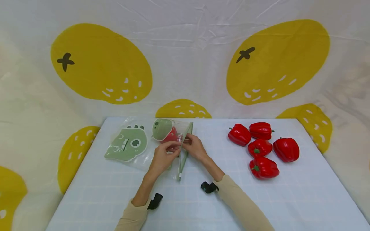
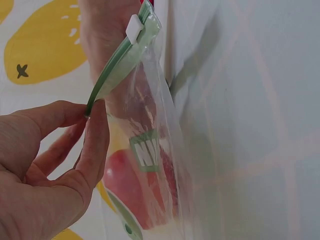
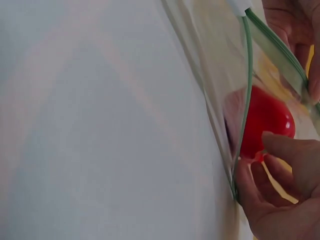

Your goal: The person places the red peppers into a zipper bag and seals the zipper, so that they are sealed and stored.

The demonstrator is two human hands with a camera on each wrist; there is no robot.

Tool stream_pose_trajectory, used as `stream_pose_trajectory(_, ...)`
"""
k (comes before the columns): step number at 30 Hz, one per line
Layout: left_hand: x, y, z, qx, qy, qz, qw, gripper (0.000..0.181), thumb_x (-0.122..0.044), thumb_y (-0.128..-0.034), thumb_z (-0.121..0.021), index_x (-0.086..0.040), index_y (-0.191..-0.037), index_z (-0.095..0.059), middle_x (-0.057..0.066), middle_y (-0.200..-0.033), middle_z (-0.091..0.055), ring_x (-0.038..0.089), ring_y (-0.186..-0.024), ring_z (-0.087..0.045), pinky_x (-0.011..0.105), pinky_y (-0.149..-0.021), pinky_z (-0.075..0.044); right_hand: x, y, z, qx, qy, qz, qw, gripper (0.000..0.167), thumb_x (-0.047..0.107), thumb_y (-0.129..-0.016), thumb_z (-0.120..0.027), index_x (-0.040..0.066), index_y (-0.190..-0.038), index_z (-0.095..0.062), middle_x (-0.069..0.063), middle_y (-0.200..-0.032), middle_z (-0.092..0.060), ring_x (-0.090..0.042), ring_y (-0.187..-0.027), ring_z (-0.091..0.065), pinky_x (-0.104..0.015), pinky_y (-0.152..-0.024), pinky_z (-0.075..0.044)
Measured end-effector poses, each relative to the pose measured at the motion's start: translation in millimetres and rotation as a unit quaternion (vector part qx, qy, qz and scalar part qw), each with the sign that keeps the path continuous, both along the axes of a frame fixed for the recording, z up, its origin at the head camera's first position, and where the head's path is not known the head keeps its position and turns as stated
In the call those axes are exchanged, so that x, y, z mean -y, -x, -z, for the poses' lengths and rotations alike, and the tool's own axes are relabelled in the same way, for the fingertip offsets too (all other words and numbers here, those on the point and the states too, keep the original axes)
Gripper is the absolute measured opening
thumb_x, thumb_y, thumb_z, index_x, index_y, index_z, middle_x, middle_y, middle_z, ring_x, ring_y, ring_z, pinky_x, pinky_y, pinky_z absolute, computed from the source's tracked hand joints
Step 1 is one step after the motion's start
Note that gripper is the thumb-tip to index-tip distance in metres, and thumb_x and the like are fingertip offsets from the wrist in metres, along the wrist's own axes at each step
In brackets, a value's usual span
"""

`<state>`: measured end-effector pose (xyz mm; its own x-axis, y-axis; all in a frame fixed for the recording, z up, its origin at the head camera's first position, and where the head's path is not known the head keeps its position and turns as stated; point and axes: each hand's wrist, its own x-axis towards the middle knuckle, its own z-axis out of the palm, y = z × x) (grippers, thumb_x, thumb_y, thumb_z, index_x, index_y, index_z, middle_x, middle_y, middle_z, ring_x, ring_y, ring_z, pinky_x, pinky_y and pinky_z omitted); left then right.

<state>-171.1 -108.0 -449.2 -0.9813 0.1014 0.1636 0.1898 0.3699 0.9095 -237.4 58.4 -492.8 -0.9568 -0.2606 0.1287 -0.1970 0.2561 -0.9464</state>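
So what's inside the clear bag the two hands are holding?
A glossy red thing, pepper-like, appears to be inside, visible at the mouth of the clear bag. Its full shape can't be seen; the green printed face hides whatever lies behind it.

The bag [image 2: 161, 100] is clear, edged by a green strip [image 2: 107, 74] with a white slider [image 2: 134, 29]. A printed face [image 1: 130, 152] is pale green, outlined in white. Five glossy red peppers [image 1: 261, 148] have green stems. The surface [image 1: 95, 199] is bluish white, crossed by faint pink lines. The backdrop [image 1: 188, 70] is white, patterned with mustard-yellow fruits [image 1: 101, 64] bearing white flecks and dark marks. The sleeves [image 1: 245, 205] are beige.
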Motion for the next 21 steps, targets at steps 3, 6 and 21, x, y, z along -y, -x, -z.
stream_pose_trajectory(3,-0.1,-0.7,0.7,-0.004,0.004,-0.006,1.0000,0.021,0.001,-0.0893,-0.077,-0.001,-0.110,-0.075,0.011,-0.099,-0.074,0.025,-0.088,-0.071,0.027,-0.076,-0.062,-3.7,-1.6,-2.2,-0.002,-0.004,-0.021,0.9998,0.023,-0.001,-0.094,-0.069,-0.007,-0.116,-0.066,-0.024,-0.116,-0.070,-0.037,-0.109,-0.070,-0.039,-0.093,-0.058)
stream_pose_trajectory(6,-1.1,-1.1,2.5,-0.009,0.003,-0.011,0.9999,0.019,0.001,-0.0890,-0.077,0.001,-0.108,-0.074,0.012,-0.095,-0.074,0.025,-0.084,-0.071,0.027,-0.073,-0.062,-9.4,-4.4,-5.4,-0.012,-0.015,-0.036,0.9992,0.021,0.000,-0.094,-0.069,-0.006,-0.114,-0.065,-0.023,-0.116,-0.070,-0.036,-0.108,-0.070,-0.041,-0.094,-0.058)
stream_pose_trajectory(21,-3.0,-4.3,4.7,0.020,-0.022,-0.020,0.9994,0.015,0.002,-0.0905,-0.075,0.004,-0.105,-0.073,0.014,-0.088,-0.072,0.025,-0.076,-0.071,0.025,-0.064,-0.061,-39.9,-12.5,-24.1,-0.036,-0.045,-0.041,0.9975,0.028,0.006,-0.097,-0.071,-0.004,-0.122,-0.066,-0.017,-0.119,-0.070,-0.030,-0.110,-0.068,-0.039,-0.100,-0.055)
